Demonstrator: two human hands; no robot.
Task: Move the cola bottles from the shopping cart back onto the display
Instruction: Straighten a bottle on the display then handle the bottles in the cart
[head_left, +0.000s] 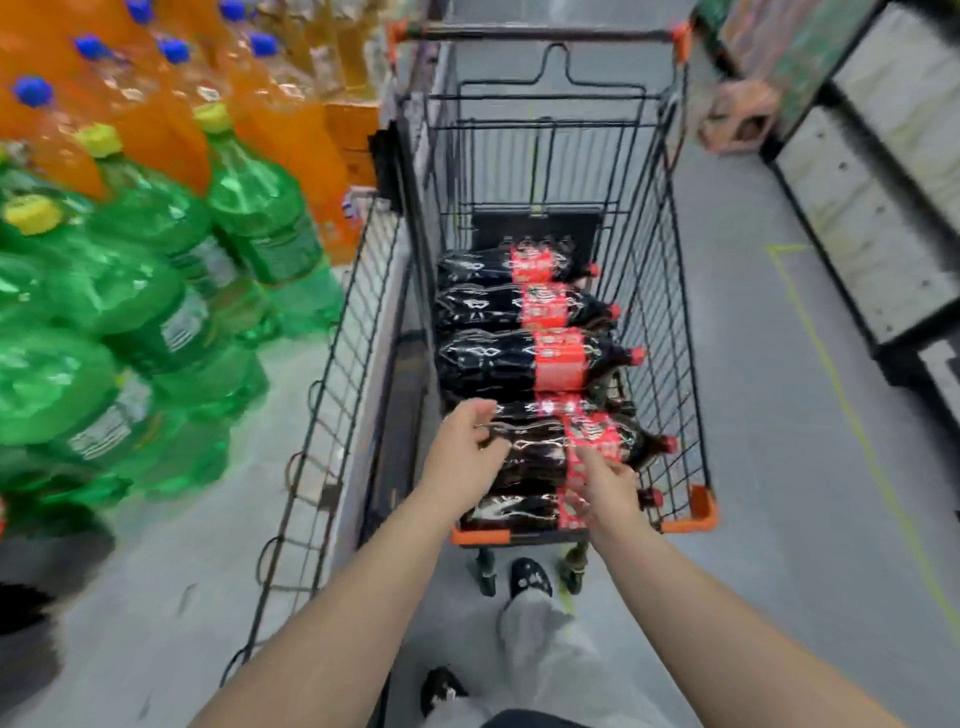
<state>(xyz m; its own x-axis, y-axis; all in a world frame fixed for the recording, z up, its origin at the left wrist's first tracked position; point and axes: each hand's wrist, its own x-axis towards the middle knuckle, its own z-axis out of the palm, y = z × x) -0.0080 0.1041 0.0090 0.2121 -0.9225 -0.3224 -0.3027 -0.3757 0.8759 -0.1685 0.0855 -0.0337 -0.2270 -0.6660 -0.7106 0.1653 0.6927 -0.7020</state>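
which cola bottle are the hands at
Look in the wire shopping cart, where cola bottles lie sideways, caps right. It is the cola bottle second from the near end, the only one flanked by the left hand and right hand.

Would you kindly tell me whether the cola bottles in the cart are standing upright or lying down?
Lying down: the cola bottles rest on their sides in the shopping cart, red caps pointing toward its right wall.
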